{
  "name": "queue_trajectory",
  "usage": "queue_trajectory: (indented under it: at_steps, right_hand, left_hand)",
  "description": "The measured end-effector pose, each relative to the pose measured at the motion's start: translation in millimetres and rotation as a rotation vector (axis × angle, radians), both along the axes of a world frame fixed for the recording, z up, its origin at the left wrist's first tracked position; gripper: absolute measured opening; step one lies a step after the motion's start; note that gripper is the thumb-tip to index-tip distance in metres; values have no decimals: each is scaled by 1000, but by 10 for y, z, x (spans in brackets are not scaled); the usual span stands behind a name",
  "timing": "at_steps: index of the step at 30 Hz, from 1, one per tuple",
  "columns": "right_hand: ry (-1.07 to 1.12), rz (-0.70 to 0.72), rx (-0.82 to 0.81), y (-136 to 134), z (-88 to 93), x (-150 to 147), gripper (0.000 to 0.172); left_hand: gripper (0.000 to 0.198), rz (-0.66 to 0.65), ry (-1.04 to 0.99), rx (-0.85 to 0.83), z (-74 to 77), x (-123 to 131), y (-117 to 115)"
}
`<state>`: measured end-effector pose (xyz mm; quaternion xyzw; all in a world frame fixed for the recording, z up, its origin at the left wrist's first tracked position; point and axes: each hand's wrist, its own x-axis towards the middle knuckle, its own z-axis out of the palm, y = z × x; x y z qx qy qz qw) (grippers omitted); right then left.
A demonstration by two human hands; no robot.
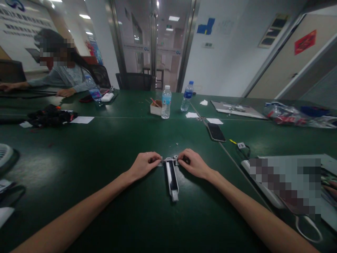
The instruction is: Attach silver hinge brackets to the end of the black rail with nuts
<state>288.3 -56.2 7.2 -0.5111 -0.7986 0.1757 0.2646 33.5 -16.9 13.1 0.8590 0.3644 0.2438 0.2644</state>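
A narrow silver metal piece (pixel 172 177) with a black inner strip lies lengthwise on the dark green table (pixel 126 218), its pale squared end towards me. A thin crossbar with small metal plates runs across its far end. My left hand (pixel 146 162) pinches the left end of this crossbar between thumb and fingertips. On the opposite side, my right hand (pixel 193 162) pinches the right end the same way. The fingers partly hide both plates. A tiny ring-like part (pixel 177 143) lies just beyond the hands.
Beyond my hands stand two water bottles (pixel 165 103) (pixel 187 96) and a small box (pixel 156 107). A phone (pixel 216 131) lies right of centre. A white board-like item (pixel 289 182) is at the right. Black gear (pixel 51 116) lies at the left, near a seated person (pixel 68 75).
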Motion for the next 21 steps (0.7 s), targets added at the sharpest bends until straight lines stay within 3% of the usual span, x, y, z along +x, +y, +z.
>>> queue_trajectory:
  at_steps: [21]
  right_hand:
    - [7,12,21,23,-49,-32,4]
  left_hand:
    - [20,-58,15,74,-95,-9,8]
